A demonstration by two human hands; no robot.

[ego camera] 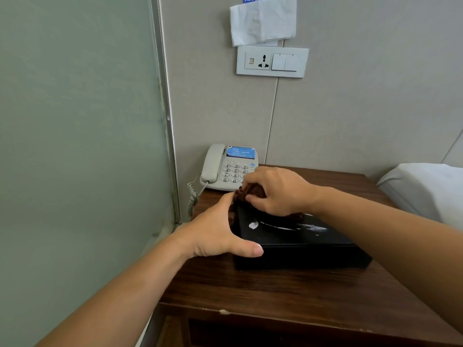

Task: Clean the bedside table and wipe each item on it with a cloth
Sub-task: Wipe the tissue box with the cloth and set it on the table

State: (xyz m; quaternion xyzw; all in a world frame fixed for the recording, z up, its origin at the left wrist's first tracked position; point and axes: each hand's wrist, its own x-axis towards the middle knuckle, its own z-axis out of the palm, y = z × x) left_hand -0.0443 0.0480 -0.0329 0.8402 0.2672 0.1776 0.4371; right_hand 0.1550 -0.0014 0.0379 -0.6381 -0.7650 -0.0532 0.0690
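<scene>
Right hand grips cloth on box (lying left-right), left hand steadying.

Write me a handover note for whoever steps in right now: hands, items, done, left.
Left hand: grips the near left end of the black box, steadying it.
Right hand: holds the brown cloth bunched, pressing it on the box's lid.
Box sits mid bedside table; phone stands behind it at the wall.
Done: box wipe under way; white smears show on the lid.
Left: finish box, wipe phone and tabletop.
</scene>
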